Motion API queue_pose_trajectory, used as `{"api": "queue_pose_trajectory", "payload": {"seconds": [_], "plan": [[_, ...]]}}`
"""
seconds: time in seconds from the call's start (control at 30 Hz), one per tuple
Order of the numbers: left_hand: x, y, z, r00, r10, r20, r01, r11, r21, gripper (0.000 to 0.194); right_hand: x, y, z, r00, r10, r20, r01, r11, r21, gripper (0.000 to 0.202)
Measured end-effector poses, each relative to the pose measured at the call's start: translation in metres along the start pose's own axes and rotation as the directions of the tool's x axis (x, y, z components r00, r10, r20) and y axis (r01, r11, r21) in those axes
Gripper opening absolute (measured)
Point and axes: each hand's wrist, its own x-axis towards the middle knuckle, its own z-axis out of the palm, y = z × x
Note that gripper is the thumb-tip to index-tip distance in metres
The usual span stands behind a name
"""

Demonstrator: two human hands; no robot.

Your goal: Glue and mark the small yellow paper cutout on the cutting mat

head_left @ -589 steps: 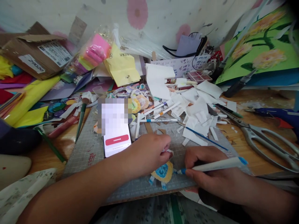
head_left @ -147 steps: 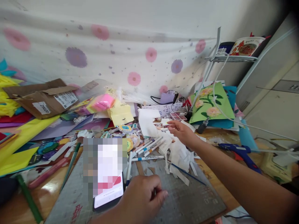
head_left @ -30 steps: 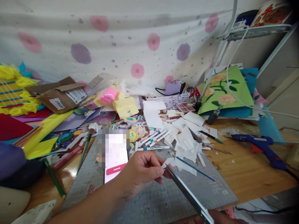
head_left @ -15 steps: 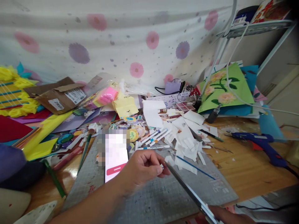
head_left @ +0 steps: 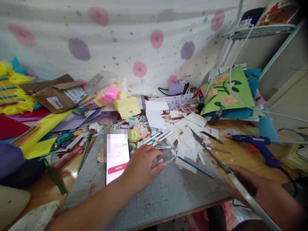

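My left hand (head_left: 144, 165) is over the grey cutting mat (head_left: 158, 199), palm down, thumb and forefinger apart. A small whitish piece (head_left: 160, 159) shows in the gap between them, seemingly on the mat. Beside the wrist lies a phone (head_left: 118, 160) with a lit screen. At the right my right hand (head_left: 267, 192) grips long metal scissors (head_left: 227, 170), their blades pointing up and left over the white paper scraps (head_left: 189, 144). A thin blue paintbrush (head_left: 194, 166) lies between the two hands. The right hand is partly blurred.
Several markers (head_left: 157, 138) and paper cut-outs lie in a heap behind the mat. A blue glue gun (head_left: 260, 146) rests at the right. A cardboard box (head_left: 57, 94) and coloured paper sit back left. A floral curtain (head_left: 125, 38) hangs behind.
My left hand has loosened its pinch on the small white piece, fingers now apart. My right hand with the scissors has moved up and right, away from the left hand.
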Motion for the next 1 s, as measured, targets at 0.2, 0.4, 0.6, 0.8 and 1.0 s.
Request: {"api": "queue_pose_trajectory", "payload": {"seconds": [0.2, 0.4, 0.6, 0.8, 1.0], "plan": [[0.012, 0.014, 0.023, 1.000, 0.029, 0.006, -0.030, 0.976, 0.215, 0.035, 0.049, 0.026, -0.028, 0.993, 0.071, 0.090, -0.043, 0.959, -0.282, 0.041], [0.019, 0.020, 0.033, 0.998, 0.054, 0.016, -0.057, 0.947, 0.315, 0.005, 0.061, 0.051, -0.008, 0.998, 0.012, 0.056, 0.008, 0.938, -0.347, 0.048], [0.015, 0.021, 0.029, 0.999, 0.051, -0.015, -0.047, 0.978, 0.205, 0.009, 0.068, 0.059, -0.008, 0.991, -0.134, 0.008, 0.129, 0.934, -0.332, 0.049], [0.008, 0.026, 0.015, 1.000, -0.009, -0.003, 0.008, 0.990, -0.142, 0.009, 0.048, -0.011, -0.019, 0.945, -0.308, -0.111, 0.284, 0.939, -0.193, 0.037], [0.005, 0.030, 0.007, 0.990, -0.088, 0.106, 0.119, 0.934, -0.337, 0.011, 0.051, -0.105, -0.008, 0.876, -0.481, 0.044, 0.426, 0.812, 0.399, 0.029]]}}
